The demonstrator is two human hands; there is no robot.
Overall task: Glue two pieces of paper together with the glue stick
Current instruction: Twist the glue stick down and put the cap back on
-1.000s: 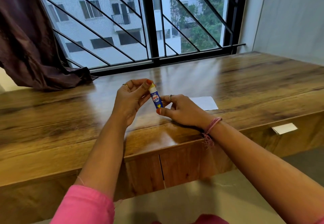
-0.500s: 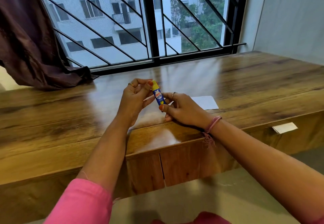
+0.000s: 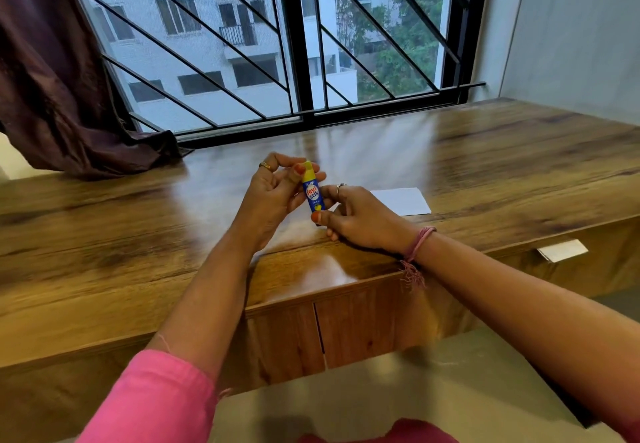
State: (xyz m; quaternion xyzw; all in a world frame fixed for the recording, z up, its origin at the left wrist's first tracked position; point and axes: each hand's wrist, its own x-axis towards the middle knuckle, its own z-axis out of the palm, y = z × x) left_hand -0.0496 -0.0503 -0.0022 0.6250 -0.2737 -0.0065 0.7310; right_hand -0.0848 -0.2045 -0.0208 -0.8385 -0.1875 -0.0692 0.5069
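Observation:
A small blue and yellow glue stick (image 3: 312, 193) stands nearly upright above the wooden desk (image 3: 485, 165), held between both hands. My left hand (image 3: 273, 193) pinches its yellow cap at the top with thumb and fingers. My right hand (image 3: 360, 217) grips the lower end of the blue body, thumb at the base. A white piece of paper (image 3: 401, 201) lies flat on the desk just behind my right hand, partly hidden by it. A second piece of paper is not visible.
A barred window (image 3: 298, 44) runs along the desk's far edge. A dark brown curtain (image 3: 52, 78) hangs at the left and drapes onto the desk. A grey wall stands at the right. A white handle (image 3: 561, 250) sits on the desk front.
Both hands and the glue stick shifted slightly away from me and a little right. The grips on cap and body look the same.

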